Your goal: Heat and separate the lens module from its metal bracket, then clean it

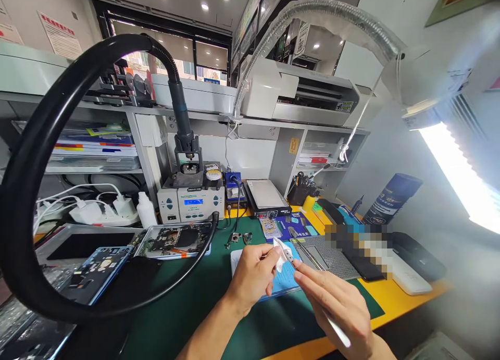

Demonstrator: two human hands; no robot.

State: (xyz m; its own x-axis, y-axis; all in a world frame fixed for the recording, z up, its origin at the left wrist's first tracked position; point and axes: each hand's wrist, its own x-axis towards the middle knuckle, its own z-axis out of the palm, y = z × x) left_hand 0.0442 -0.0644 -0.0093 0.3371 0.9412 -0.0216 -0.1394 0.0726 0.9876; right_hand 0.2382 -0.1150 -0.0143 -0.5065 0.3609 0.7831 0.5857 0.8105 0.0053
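My left hand [255, 269] pinches a small white wipe [278, 261] between thumb and fingers, above a light blue pad [284, 279]. My right hand [336, 300] is closed on a slim metal tool [288, 253]; its front end touches the wipe and its pale rear end sticks out below the palm. The tool's tip is hidden by the wipe, so I cannot tell its exact kind. Tweezers [308, 253] lie on a perforated grey mat [336, 253] just beyond my right hand. Small metal parts [236, 237] rest on the green mat [183, 308].
A thick black hose [35, 115] loops across the left side. Opened phones [175, 240] lie at left, before a hot-air station [191, 201]. A heating plate [267, 196] stands at the back. At right are a spray can [394, 198], a white phone [406, 271] and a bright lamp [464, 177].
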